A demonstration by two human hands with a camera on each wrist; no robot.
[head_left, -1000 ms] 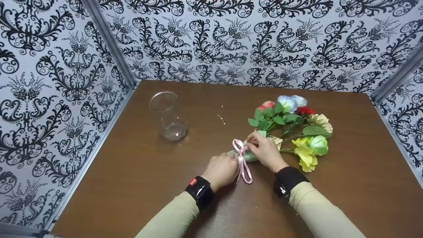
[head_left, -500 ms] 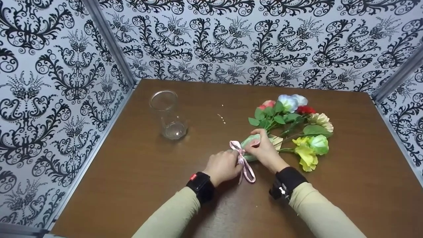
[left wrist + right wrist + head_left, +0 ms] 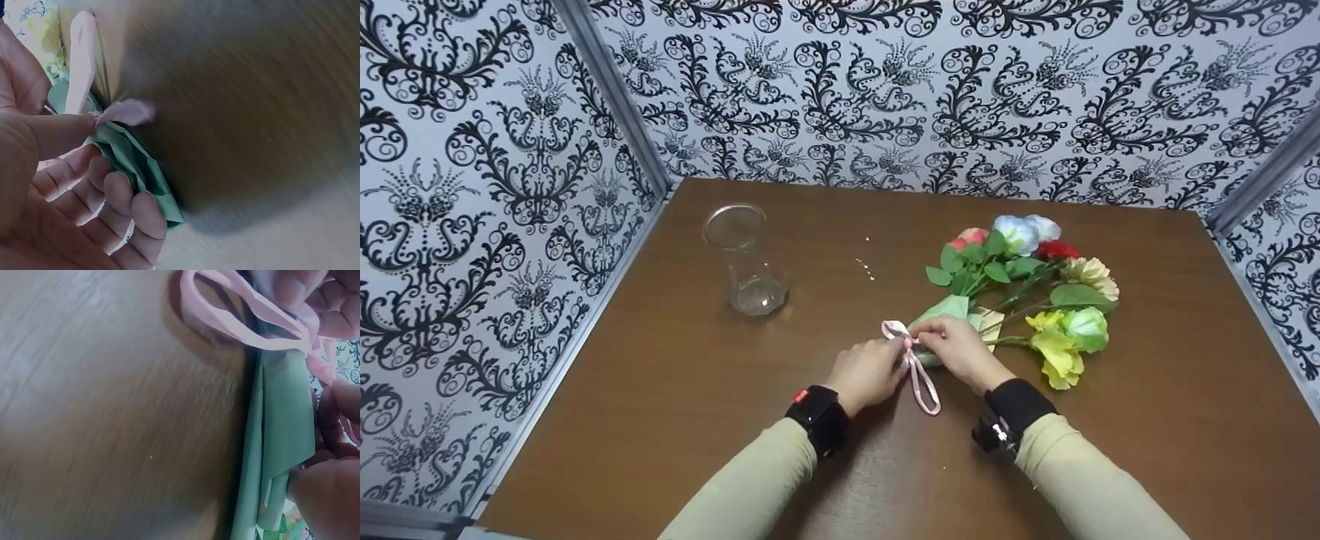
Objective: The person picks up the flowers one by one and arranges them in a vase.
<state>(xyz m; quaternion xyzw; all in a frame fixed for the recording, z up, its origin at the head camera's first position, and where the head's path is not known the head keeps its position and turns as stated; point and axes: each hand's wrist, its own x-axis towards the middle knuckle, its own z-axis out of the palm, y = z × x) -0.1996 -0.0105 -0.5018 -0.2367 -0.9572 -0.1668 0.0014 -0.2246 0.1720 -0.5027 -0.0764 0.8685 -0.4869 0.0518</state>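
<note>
A bouquet of artificial flowers lies on the brown table, its stems rolled in green wrapping paper (image 3: 952, 309). Round the wrap runs a pink ribbon (image 3: 242, 334) tied in a bow with two loops. My left hand (image 3: 866, 375) grips the lower end of the wrap, fingers curled along the paper and thumb at the knot, as the left wrist view shows. Close beside it, my right hand (image 3: 964, 351) pinches the ribbon by the knot between thumb and finger. The blooms, including a yellow flower (image 3: 1057, 356) and a red flower (image 3: 1057, 250), fan out to the right.
A clear glass vase (image 3: 757, 289) stands upright at the back left. Small pale crumbs (image 3: 866, 268) lie between it and the bouquet. Patterned panels (image 3: 885, 97) close off the back and sides of the table.
My right hand has come down from the paper's upper edge to the ribbon knot, uncovering the green paper flap. My left hand has shifted slightly toward the knot; the bow's lower loop has swung right.
</note>
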